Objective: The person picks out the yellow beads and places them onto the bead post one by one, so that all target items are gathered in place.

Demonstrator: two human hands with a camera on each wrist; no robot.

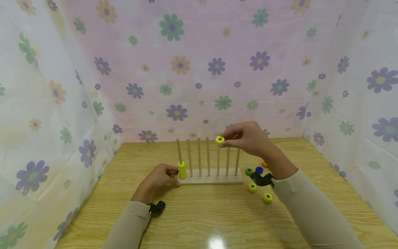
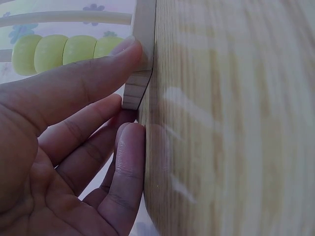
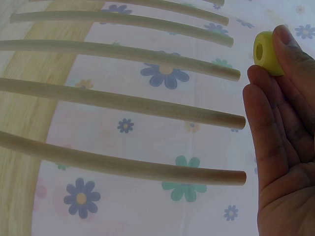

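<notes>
A wooden peg rack with a row of upright dowels stands on the table. Several yellow beads are stacked on its leftmost dowel. My left hand holds the rack's left end, thumb on the base beside the stack and fingers around the end. Between thumb and fingers of my right hand is another yellow bead, pinched from the right, its hole facing up. In the head view this bead overlaps the top of a dowel right of the middle; the right wrist view has it beyond the dowel tips.
Loose beads lie on the table right of the rack: a green one, a blue one, an orange one partly behind the right arm, and two yellow ones, one nearer. Flowered cloth surrounds the table at back and sides.
</notes>
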